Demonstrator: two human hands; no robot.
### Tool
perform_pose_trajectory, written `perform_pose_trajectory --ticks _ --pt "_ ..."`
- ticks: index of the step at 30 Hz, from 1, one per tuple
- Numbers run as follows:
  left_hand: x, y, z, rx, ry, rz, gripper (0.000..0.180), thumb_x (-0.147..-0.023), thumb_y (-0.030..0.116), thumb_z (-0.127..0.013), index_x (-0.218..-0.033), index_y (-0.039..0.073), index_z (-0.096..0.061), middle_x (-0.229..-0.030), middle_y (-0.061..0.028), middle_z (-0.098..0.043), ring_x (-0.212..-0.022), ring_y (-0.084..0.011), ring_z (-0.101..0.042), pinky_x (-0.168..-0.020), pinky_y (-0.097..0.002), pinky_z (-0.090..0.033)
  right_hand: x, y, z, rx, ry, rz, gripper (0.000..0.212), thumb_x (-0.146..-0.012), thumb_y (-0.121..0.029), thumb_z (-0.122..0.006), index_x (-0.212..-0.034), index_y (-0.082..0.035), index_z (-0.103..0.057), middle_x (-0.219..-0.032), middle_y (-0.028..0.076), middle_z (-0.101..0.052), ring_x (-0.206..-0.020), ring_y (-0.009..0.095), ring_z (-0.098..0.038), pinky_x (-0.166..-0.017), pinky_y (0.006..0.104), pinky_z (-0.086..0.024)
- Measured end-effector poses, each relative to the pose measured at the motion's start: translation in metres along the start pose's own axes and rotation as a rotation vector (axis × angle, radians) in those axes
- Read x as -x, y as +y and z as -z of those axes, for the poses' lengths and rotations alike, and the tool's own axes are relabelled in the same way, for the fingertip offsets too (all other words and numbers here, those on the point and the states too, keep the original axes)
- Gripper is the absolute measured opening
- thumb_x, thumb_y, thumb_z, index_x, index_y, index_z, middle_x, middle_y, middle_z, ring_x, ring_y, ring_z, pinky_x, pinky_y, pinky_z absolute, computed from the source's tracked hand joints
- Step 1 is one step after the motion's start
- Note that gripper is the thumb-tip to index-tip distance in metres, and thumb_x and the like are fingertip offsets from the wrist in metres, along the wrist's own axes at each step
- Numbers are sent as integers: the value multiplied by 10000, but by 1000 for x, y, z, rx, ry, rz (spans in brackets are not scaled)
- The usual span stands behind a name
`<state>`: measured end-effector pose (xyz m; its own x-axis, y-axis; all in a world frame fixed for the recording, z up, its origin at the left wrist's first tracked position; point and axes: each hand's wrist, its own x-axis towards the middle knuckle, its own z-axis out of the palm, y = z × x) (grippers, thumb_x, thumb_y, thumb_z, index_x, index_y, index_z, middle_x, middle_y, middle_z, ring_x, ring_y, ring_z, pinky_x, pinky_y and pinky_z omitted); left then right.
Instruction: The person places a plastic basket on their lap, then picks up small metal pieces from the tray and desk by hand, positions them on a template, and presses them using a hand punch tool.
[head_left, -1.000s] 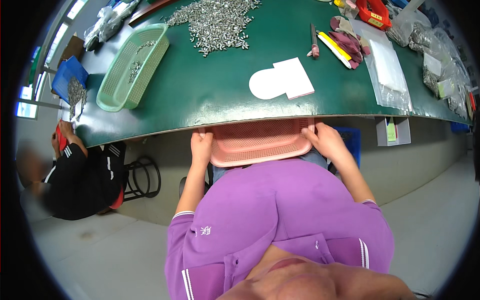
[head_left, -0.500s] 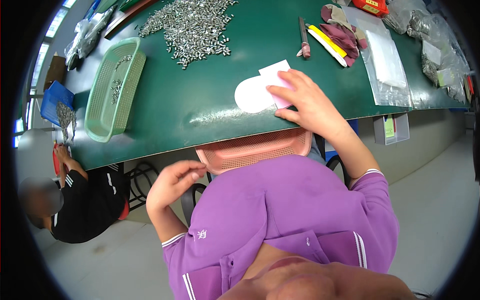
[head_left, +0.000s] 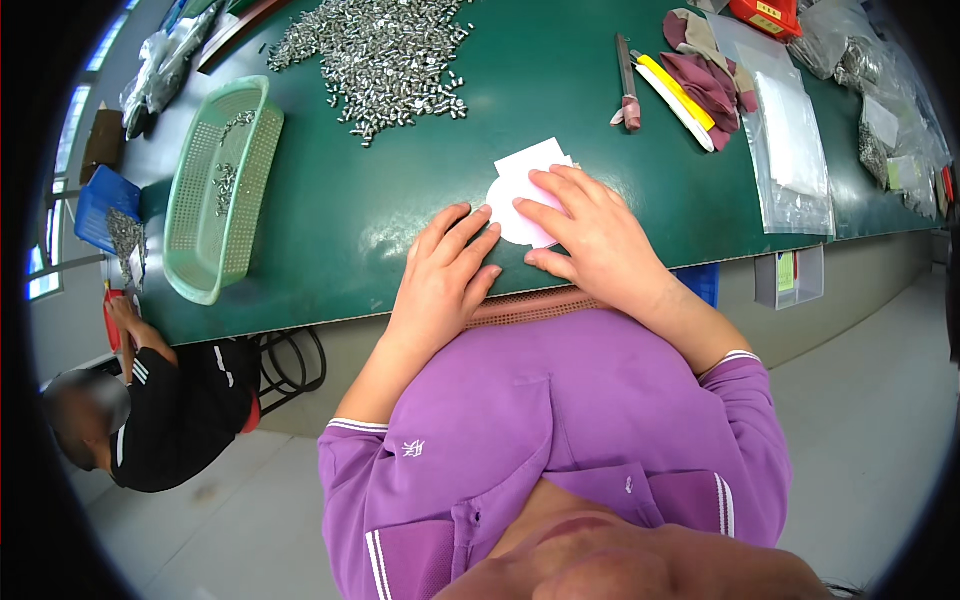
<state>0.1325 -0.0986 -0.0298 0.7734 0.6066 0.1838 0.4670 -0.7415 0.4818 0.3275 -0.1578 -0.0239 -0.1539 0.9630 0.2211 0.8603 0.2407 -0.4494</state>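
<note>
White and pale pink paper pieces lie overlapping on the green tabletop in front of me, one with a rounded edge and one with square corners. My right hand rests over their right side, fingers spread and pressing down on the paper. From the left, my left hand reaches over the table edge, its fingers stretched out and the tips at the rounded paper's left edge. Parts of the papers are hidden under the right fingers. Below the table edge, a pink mesh basket shows between my wrists.
Small shiny metal parts are heaped at the back. A green basket with a few parts stands left. Right are a dark bar tool, a yellow-and-white tool, maroon cloth and clear bags. Another person sits far left.
My left hand has come up from beside the pink basket onto the table, reaching the papers. The papers have shifted and turned slightly under my right hand, closer together.
</note>
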Motion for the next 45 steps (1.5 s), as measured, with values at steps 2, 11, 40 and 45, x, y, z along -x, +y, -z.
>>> perform_pose_trajectory --ticks 2,11,40,45 --pt "3 1 4 2 -25 -4 404 -679 66 -629 -1074 50 -546 -1195 -83 -471 -1132 -288 -407 -903 -400 -358 -2 0 4 -10 -40 28 461 -662 -222 -676 -1083 -107 -528 -1192 99 -446 -1125 292 -404 -877 402 -379" --pt "-30 -31 21 -40 235 50 200 -695 -2 -603 -890 41 -595 -914 -103 -583 -860 -267 -555 -745 -333 -452 -12 24 27 -5 131 52 368 -682 -130 -638 -1038 -80 -557 -1105 85 -517 -1055 264 -468 -863 362 -401" --pt "-35 11 -5 93 81 104 126 -647 17 -611 -725 33 -513 -772 -73 -523 -734 -249 -518 -618 -339 -429 -61 10 4 -1184 474 145 109 -869 -119 -476 -938 -35 -461 -768 17 -491 -642 66 -504 -585 207 -426" --pt "-35 13 -7 34 80 81 129 -653 23 -624 -736 36 -526 -773 -71 -526 -731 -249 -517 -624 -339 -430 -64 2 -1 -1225 350 129 130 -879 -155 -479 -903 -28 -472 -789 22 -526 -612 37 -423 -551 175 -381"
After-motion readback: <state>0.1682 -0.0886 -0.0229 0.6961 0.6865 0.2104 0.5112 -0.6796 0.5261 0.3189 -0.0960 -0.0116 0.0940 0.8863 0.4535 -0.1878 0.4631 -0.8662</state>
